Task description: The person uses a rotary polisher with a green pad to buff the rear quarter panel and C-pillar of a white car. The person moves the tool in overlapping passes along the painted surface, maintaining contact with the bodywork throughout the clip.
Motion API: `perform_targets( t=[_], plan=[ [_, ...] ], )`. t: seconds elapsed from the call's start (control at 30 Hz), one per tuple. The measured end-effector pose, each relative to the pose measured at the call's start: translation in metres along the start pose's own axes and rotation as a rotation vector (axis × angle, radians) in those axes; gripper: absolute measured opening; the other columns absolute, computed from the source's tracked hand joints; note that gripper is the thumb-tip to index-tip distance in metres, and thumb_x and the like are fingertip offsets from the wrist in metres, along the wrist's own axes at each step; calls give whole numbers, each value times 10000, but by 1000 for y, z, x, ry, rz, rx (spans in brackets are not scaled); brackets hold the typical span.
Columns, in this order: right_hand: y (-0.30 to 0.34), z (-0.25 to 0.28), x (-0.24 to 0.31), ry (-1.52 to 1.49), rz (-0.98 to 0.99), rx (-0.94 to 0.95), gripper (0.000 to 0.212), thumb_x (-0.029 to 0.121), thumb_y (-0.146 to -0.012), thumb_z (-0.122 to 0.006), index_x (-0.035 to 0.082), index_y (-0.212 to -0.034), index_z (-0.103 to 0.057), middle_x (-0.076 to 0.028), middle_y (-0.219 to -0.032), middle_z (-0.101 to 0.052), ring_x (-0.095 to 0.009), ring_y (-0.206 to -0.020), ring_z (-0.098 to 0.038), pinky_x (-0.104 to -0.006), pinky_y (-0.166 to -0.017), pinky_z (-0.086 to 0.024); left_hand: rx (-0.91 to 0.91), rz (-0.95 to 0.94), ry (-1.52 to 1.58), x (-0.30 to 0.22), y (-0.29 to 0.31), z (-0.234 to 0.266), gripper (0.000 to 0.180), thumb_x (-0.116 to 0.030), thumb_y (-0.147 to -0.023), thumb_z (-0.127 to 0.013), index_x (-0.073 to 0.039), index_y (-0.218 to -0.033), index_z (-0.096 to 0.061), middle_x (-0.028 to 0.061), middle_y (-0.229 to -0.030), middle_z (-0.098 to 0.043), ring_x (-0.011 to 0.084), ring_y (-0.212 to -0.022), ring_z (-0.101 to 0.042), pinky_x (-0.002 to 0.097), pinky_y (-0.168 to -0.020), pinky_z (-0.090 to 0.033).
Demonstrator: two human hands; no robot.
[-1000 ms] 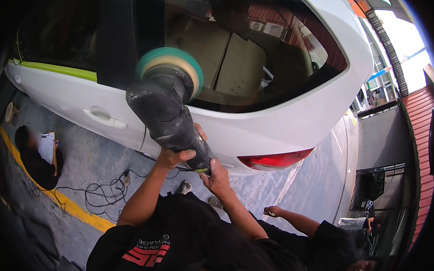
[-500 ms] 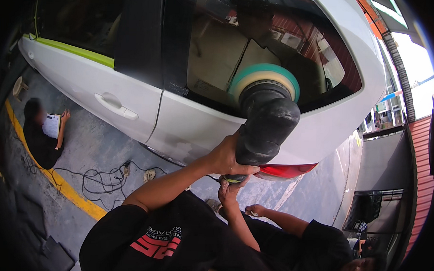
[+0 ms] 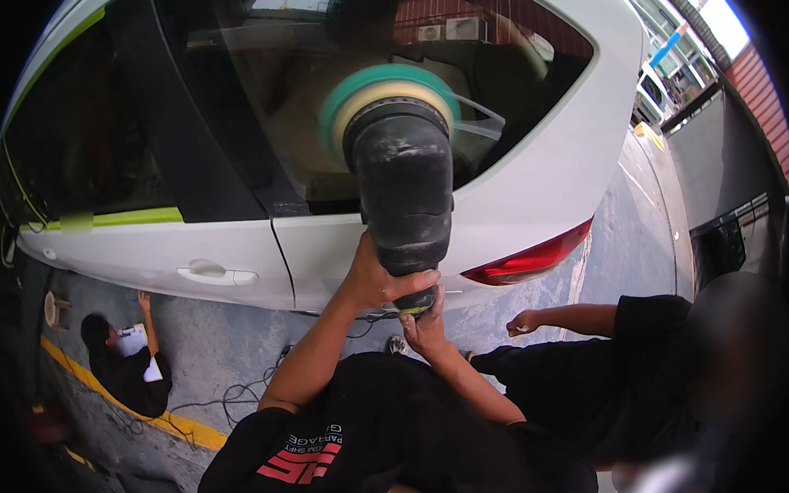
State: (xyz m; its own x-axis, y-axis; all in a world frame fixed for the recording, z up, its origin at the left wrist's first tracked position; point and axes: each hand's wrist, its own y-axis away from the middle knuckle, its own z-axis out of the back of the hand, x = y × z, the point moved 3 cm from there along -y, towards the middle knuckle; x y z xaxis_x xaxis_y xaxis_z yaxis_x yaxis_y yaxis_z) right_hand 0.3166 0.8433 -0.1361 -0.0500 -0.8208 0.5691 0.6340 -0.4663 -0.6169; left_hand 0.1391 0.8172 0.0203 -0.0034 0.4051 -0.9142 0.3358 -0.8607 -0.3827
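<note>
I hold a black polisher (image 3: 405, 186) with a round teal-and-cream foam pad (image 3: 439, 87) at its far end. My left hand (image 3: 378, 276) is wrapped round its handle, thumb across the top. Just below, my right hand (image 3: 428, 328) grips the rear end with its fingers at the underside. The pad is in front of the dark rear side window (image 3: 518, 73) of a white car (image 3: 518, 199); whether it touches the glass I cannot tell. A pale, see-through streak shows beside the pad's right edge.
Green masking tape (image 3: 143, 216) edges the front side window. The red tail light (image 3: 533, 256) is at the right. One person (image 3: 651, 368) stands close on my right. Another person (image 3: 129, 368) crouches at the left with papers, near a small stool (image 3: 55, 310). Black cable (image 3: 242, 393) lies on the floor.
The polisher and both hands have shifted left and a little up in view. My view has turned, levelling the car. The crouching person has raised an arm towards the car.
</note>
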Motion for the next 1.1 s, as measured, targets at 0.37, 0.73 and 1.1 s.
perform_targets(
  t=[0.37, 0.73, 1.1],
  plan=[
    [-54, 6, 52, -80, -16, 113, 951, 223, -912, -774, 113, -1608, -136, -282, -1250, -595, -483, -938, -673, -510, -782, -575, -146, -37, 254, -28, 8, 36, 585, -241, -715, -772, 0, -1215, -586, 151, -1042, -659, 237, -957, -669, 356, -870, -556],
    [-85, 41, 80, -257, -222, 148, 839, 447, -1026, -572, 185, -1667, -97, -244, -1170, -526, -462, -938, -617, -522, -861, -506, -99, -16, 178, -58, -12, 8, 877, -319, -784, -712, 31, -1502, -350, 182, -1168, -578, 274, -1041, -624, 407, -915, -531],
    [-86, 55, 103, -366, -238, -86, 825, 480, -1060, -508, 182, -1665, -32, -278, -1474, -472, -496, -1236, -555, -482, -1060, -443, 74, -18, 232, -97, -42, -29, 618, -136, -830, -674, 43, -1381, -459, 186, -1142, -600, 270, -1008, -634, 425, -944, -527]
  ],
)
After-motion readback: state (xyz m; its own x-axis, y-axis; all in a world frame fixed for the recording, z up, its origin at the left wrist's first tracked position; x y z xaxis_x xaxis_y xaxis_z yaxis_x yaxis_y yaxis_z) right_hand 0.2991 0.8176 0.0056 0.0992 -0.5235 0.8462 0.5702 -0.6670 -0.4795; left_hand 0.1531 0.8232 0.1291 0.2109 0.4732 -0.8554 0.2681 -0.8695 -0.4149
